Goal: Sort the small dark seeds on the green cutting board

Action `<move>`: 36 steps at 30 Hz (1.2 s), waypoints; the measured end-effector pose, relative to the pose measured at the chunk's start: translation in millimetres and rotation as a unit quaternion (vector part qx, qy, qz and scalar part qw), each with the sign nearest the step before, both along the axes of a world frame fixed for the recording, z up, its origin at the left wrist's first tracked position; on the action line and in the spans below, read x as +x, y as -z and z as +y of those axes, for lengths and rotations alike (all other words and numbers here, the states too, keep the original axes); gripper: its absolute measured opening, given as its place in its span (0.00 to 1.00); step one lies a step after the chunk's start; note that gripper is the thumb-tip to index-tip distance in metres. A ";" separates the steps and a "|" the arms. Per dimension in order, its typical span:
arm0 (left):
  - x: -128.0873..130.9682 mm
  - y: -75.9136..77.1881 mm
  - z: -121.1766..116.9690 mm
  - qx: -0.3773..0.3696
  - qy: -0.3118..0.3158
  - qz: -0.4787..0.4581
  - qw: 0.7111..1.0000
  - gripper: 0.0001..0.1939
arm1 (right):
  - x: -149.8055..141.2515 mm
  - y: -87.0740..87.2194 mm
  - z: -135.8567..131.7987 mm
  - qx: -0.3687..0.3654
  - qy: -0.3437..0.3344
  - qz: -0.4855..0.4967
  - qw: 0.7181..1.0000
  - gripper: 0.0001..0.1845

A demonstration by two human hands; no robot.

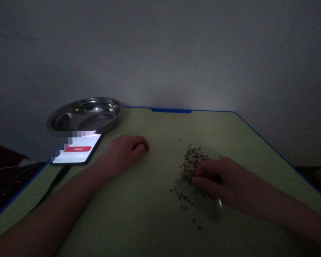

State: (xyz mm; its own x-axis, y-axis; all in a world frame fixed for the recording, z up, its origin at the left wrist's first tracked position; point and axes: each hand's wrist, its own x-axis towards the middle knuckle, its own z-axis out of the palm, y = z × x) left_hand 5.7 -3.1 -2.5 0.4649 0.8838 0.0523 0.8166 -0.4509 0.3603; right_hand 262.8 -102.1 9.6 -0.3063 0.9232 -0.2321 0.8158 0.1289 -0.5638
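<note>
1. Small, roundish, dark brown granules [194, 157] (seeds or similar, too dim to say) lie in a loose heap on the pale yellow-green, blue-edged surface [149, 217], right of centre; strays are scattered around it, a few nearer the wearer.
2. Clear, see-through container [203, 207] with a shiny curved end sits at the heap's near side, partly under the right hand [222, 178]; exact shape unclear.
3. Right hand: thumb and fingers drawn together at the granules; cannot tell if any are pinched.
4. Left hand [127, 151]: loosely clenched, resting on the surface, well apart from the heap, nothing visible in it.
5. Round, shiny silver metal basin [89, 116] at far left; black-edged phone with lit white-and-red screen [79, 153] just in front.
</note>
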 end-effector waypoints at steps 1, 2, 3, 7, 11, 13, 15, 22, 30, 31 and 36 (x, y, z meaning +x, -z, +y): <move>-0.4 0.6 0.2 0.002 0.003 -0.001 1.000 0.18 | -0.8 0.2 -0.9 -0.003 -0.003 -0.001 1.000 0.13; -0.6 1.2 0.3 0.003 0.005 -0.002 1.000 0.18 | -1.7 0.2 -2.1 -0.008 -0.007 -0.002 1.000 0.13; -0.7 1.6 0.3 0.004 0.005 -0.003 1.000 0.18 | -2.4 0.0 -3.4 -0.015 -0.010 -0.001 1.000 0.13; -0.3 2.1 -0.3 0.005 0.002 -0.012 1.000 0.17 | -3.3 -2.8 -8.8 -0.056 -0.033 0.010 0.998 0.13; 0.2 2.0 -1.1 0.003 0.000 -0.020 1.000 0.17 | 0.5 -5.5 -6.7 -0.056 -0.038 0.018 0.998 0.13; 0.6 1.5 -1.5 -0.001 -0.003 -0.021 1.000 0.17 | 2.3 -5.5 -4.5 -0.046 -0.032 0.015 0.998 0.13; 1.3 0.8 -1.8 -0.003 -0.006 -0.022 1.000 0.17 | 2.6 -4.8 -4.8 -0.036 -0.038 0.006 0.999 0.13; 1.8 0.5 -1.3 -0.002 -0.009 -0.020 1.000 0.17 | -4.0 -5.4 -22.6 -0.024 -0.077 -0.002 0.997 0.13; 2.2 0.0 -2.0 -0.009 -0.013 -0.020 1.000 0.17 | 9.0 -15.0 -20.0 -0.084 -0.099 -0.019 0.991 0.13; 2.4 -0.2 -2.3 -0.009 -0.014 -0.020 1.000 0.17 | 11.2 -16.4 -21.2 -0.092 -0.112 -0.020 0.989 0.12; 3.7 -2.1 -3.9 -0.010 -0.020 -0.014 1.000 0.18 | 13.3 -20.3 -28.8 -0.113 -0.171 -0.046 0.978 0.07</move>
